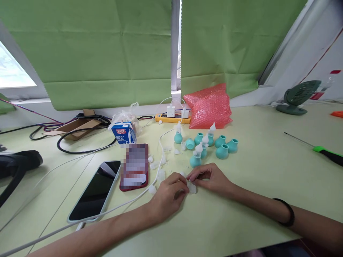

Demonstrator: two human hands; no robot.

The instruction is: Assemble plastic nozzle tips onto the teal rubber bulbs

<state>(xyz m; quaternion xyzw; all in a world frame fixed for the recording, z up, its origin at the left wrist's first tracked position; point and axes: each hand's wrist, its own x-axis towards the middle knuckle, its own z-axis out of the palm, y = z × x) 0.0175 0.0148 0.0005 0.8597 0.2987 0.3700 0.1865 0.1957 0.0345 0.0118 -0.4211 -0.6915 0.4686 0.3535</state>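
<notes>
My left hand [171,194] and my right hand [214,178] meet over the table, fingers pinched around a small translucent white plastic piece [192,187]. The fingers partly cover it, so its full shape is hidden. Just beyond the right hand stands a teal squeeze bulb [195,161] with a clear tip in its neck. Behind it are several more teal bulbs [222,151], some topped with translucent tips [212,127], others open-necked. One bulb [190,144] lies on its side. Loose translucent pieces [161,175] are scattered left of my hands.
A white cable [139,195] runs past two phones [95,192] [134,167] on the left. Behind stand a blue milk carton [124,133], an orange power strip [160,118] and a pink bubble-wrap bag [210,109]. A screwdriver [318,149] and a green fan [297,96] are right.
</notes>
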